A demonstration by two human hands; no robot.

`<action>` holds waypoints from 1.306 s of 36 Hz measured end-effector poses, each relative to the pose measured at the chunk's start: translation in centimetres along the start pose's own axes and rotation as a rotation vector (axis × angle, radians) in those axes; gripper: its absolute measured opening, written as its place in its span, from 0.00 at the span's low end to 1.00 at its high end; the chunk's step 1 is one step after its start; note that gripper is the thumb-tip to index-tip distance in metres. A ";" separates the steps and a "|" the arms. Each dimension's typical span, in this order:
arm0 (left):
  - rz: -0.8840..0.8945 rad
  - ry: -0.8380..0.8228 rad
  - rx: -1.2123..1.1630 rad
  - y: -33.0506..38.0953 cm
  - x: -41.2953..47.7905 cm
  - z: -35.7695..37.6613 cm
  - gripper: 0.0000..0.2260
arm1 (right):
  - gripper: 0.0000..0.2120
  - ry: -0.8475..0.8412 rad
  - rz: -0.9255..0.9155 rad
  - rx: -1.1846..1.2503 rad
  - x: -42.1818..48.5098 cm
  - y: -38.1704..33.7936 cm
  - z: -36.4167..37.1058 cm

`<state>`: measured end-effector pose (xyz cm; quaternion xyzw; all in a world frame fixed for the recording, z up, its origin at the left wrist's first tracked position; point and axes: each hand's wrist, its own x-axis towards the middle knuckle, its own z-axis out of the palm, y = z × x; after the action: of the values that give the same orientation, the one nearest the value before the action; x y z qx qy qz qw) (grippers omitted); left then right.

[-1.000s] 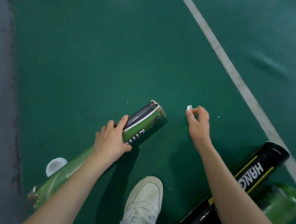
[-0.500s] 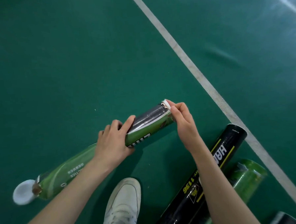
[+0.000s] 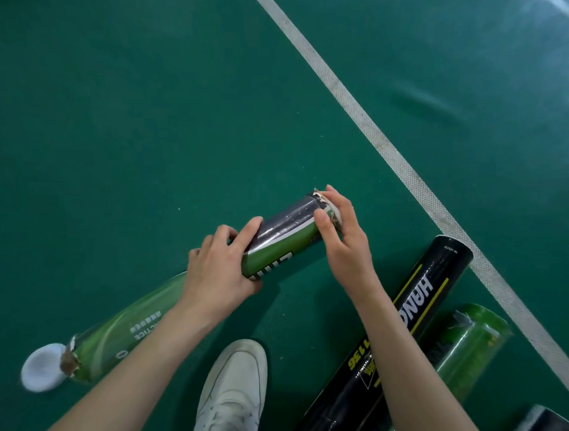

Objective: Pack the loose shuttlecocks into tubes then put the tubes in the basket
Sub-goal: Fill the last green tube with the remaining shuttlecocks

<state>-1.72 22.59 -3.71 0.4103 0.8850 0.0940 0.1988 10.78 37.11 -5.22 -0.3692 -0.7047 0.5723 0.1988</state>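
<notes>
Head view shows the left hand (image 3: 218,271) gripping the green tube (image 3: 284,245) at its middle. The right hand (image 3: 343,238) curls round its far end.

Green court floor (image 3: 139,107), white boundary line (image 3: 364,122) running diag; faint glare top rt.

Right hand (image 3: 342,242), earlier pinching small white cap apart from long green-and-black cardboard tube (image 3: 287,238), now cupped over tube's far end at frame centre, thumb on its side. Cap no longer visible. White court line (image 3: 364,125) shifted left.
</notes>
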 end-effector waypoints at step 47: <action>0.086 -0.015 0.450 3.9 3.8 -0.3 0.28 | 0.37 -0.410 -0.272 -0.800 1.6 0.6 -1.2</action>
<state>-1.35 28.01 -3.14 0.4824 0.8639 -0.1002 0.1047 10.75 39.13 -5.69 -0.2003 -0.9366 0.2859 -0.0293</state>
